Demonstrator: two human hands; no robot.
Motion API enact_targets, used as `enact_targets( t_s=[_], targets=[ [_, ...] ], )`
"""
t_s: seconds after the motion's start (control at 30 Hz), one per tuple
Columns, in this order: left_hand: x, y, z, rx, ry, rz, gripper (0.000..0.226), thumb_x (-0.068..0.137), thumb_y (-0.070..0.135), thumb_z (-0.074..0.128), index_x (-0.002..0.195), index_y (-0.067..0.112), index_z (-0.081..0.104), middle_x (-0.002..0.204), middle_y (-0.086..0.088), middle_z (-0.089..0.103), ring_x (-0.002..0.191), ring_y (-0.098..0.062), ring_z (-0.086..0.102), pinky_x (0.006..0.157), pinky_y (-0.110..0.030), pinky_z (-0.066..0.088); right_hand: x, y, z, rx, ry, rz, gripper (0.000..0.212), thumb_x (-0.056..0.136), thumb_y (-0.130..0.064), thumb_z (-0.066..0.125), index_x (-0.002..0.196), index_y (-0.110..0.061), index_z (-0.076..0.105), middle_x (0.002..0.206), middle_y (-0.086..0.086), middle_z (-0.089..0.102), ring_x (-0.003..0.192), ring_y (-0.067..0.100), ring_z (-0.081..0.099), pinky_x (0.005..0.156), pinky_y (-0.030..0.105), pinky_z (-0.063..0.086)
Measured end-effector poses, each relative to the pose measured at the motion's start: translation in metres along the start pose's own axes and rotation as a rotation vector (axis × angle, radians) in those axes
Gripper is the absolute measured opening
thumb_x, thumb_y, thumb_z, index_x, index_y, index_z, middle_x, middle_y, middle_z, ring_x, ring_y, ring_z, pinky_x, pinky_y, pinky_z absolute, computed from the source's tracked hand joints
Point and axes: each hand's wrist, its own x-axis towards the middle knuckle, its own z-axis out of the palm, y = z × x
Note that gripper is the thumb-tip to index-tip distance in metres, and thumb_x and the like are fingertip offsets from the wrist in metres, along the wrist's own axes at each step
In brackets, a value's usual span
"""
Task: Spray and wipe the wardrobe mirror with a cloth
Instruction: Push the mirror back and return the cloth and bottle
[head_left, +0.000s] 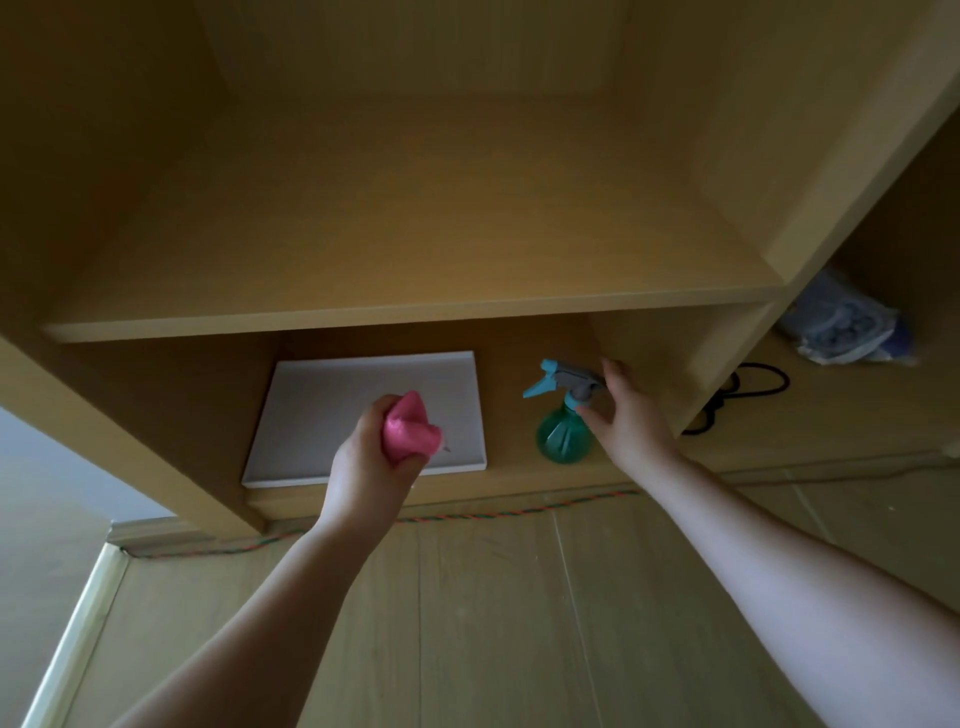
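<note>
The left hand (363, 462), at centre frame, is clenched around a bunched pink cloth (410, 431), which pokes out above the fist. It hovers in front of a flat white board (337, 395) lying on the floor of the wardrobe's (156, 395) lower compartment and hides part of the board's near right corner.

The right hand (631, 415), right of centre, is spread with fairly straight fingers. One fingertip touches the neck of a teal spray bottle (561, 436) and the thumb rises behind its grey head. The bottle stands upright just right of the board, nozzle pointing left.

A shelf (405, 312) roofs this compartment, and a vertical divider (670, 353) walls it directly behind the right hand. Beyond the divider, at the right edge, lie a looped black cable (753, 384) and a crumpled bluish-white bag (841, 327). A twisted red-and-green cord (519, 512) runs along the wardrobe's base on the pale plank floor (493, 623).
</note>
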Motion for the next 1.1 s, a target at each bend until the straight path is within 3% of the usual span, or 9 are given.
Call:
enact_targets(
  t_s=[0.1, 0.27, 0.37, 0.47, 0.53, 0.77, 0.9, 1.0, 1.1],
  targets=[
    [-0.003, 0.002, 0.003, -0.015, 0.003, 0.009, 0.057, 0.072, 0.018, 0.076, 0.11, 0.049, 0.046, 0.09, 0.02, 0.061, 0.079, 0.004, 0.06, 0.065, -0.024, 0.049, -0.025, 0.01, 0.002, -0.172, 0.074, -0.122, 0.063, 0.094, -0.025, 0.06, 0.147, -0.005, 0.033, 0.15, 0.015, 0.038, 0.127, 0.031, 0.05, 0.099, 0.037, 0.047],
    [-0.001, 0.008, 0.006, -0.033, -0.007, 0.018, 0.056, 0.073, 0.019, 0.076, 0.11, 0.049, 0.046, 0.091, 0.021, 0.061, 0.08, 0.005, 0.058, 0.067, -0.027, 0.051, -0.052, 0.024, 0.012, -0.342, 0.072, -0.238, 0.049, 0.09, -0.015, 0.06, 0.136, -0.001, 0.048, 0.14, 0.021, 0.044, 0.116, 0.033, 0.057, 0.095, 0.039, 0.051],
    [0.0, 0.008, 0.008, -0.032, 0.002, 0.022, 0.056, 0.072, 0.019, 0.077, 0.114, 0.043, 0.049, 0.091, 0.021, 0.061, 0.081, 0.005, 0.058, 0.068, -0.027, 0.05, -0.053, 0.027, 0.023, -0.385, -0.06, -0.263, 0.048, 0.094, -0.018, 0.051, 0.14, -0.007, 0.045, 0.138, 0.011, 0.046, 0.119, 0.025, 0.054, 0.096, 0.034, 0.049],
    [-0.001, 0.008, 0.01, -0.028, -0.01, 0.022, 0.056, 0.072, 0.017, 0.076, 0.114, 0.042, 0.049, 0.09, 0.021, 0.06, 0.081, 0.008, 0.058, 0.066, -0.024, 0.049, -0.049, 0.028, 0.041, -0.48, -0.256, -0.307, 0.055, 0.098, -0.024, 0.046, 0.149, -0.011, 0.031, 0.153, 0.007, 0.031, 0.139, 0.023, 0.035, 0.112, 0.033, 0.033],
    [-0.002, 0.007, 0.012, -0.022, -0.012, 0.028, 0.056, 0.072, 0.017, 0.076, 0.115, 0.041, 0.049, 0.088, 0.023, 0.06, 0.082, 0.014, 0.056, 0.063, -0.019, 0.045, -0.043, 0.025, 0.05, -0.514, -0.323, -0.277, 0.059, 0.099, -0.027, 0.045, 0.152, -0.012, 0.023, 0.159, 0.007, 0.019, 0.144, 0.025, 0.026, 0.115, 0.034, 0.026],
    [-0.001, 0.004, 0.008, -0.006, 0.002, 0.022, 0.056, 0.072, 0.018, 0.076, 0.118, 0.037, 0.05, 0.089, 0.023, 0.06, 0.081, 0.006, 0.057, 0.067, -0.027, 0.05, -0.005, 0.018, 0.06, -0.598, -0.404, -0.233, 0.06, 0.1, -0.028, 0.042, 0.153, -0.012, 0.019, 0.163, 0.005, 0.002, 0.148, 0.028, 0.014, 0.117, 0.037, 0.022],
    [0.0, 0.004, 0.006, -0.017, -0.008, 0.022, 0.054, 0.074, 0.02, 0.077, 0.114, 0.042, 0.049, 0.09, 0.022, 0.061, 0.084, 0.011, 0.057, 0.065, -0.02, 0.051, 0.014, 0.016, 0.054, -0.587, -0.456, -0.199, 0.057, 0.101, -0.026, 0.04, 0.154, -0.016, 0.021, 0.163, 0.002, -0.008, 0.149, 0.027, 0.008, 0.117, 0.036, 0.02],
    [-0.001, 0.007, 0.0, -0.045, -0.042, 0.019, 0.057, 0.072, 0.016, 0.077, 0.111, 0.044, 0.046, 0.091, 0.021, 0.06, 0.082, 0.014, 0.056, 0.057, -0.01, 0.049, 0.008, 0.002, 0.047, -0.442, -0.415, -0.226, 0.052, 0.1, -0.028, 0.043, 0.151, -0.02, 0.031, 0.163, 0.0, 0.005, 0.147, 0.025, 0.018, 0.114, 0.033, 0.026],
    [-0.003, 0.011, -0.007, -0.077, -0.099, -0.011, 0.064, 0.068, 0.016, 0.08, 0.113, 0.044, 0.044, 0.094, 0.02, 0.06, 0.084, 0.014, 0.056, 0.062, -0.013, 0.05, -0.014, -0.029, 0.043, -0.048, -0.308, -0.391, 0.048, 0.096, -0.028, 0.055, 0.143, -0.023, 0.046, 0.142, -0.009, 0.043, 0.127, 0.003, 0.045, 0.104, 0.026, 0.038]
  ],
)
